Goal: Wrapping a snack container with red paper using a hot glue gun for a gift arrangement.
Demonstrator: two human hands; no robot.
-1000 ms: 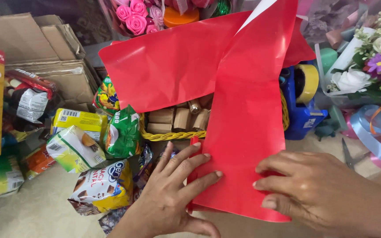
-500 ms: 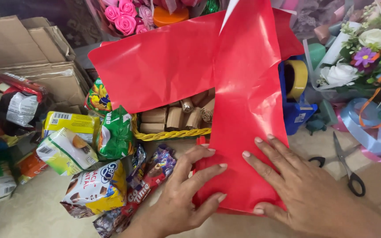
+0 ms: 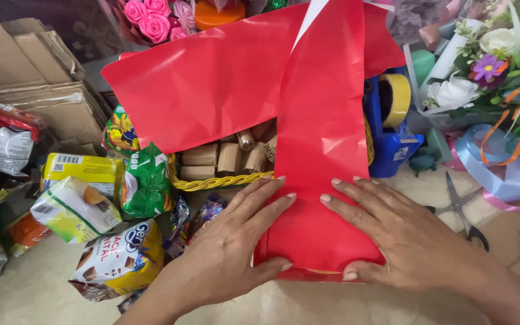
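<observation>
We press both open palms flat on the red paper (image 3: 320, 180): left hand (image 3: 236, 253) at its left edge, right hand (image 3: 404, 241) on its right, paper draped over the yellow basket (image 3: 218, 180).

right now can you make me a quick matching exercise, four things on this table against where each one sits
Things:
1. red paper
2. scissors
3. tape dispenser
4. green snack packet

Places:
A. left of the yellow basket
B. under both the left hand and the right hand
C. right of the right hand, near the blue ribbon
D. right of the red paper, above the right hand

Pairs: 1-B, 2-C, 3-D, 4-A
</observation>
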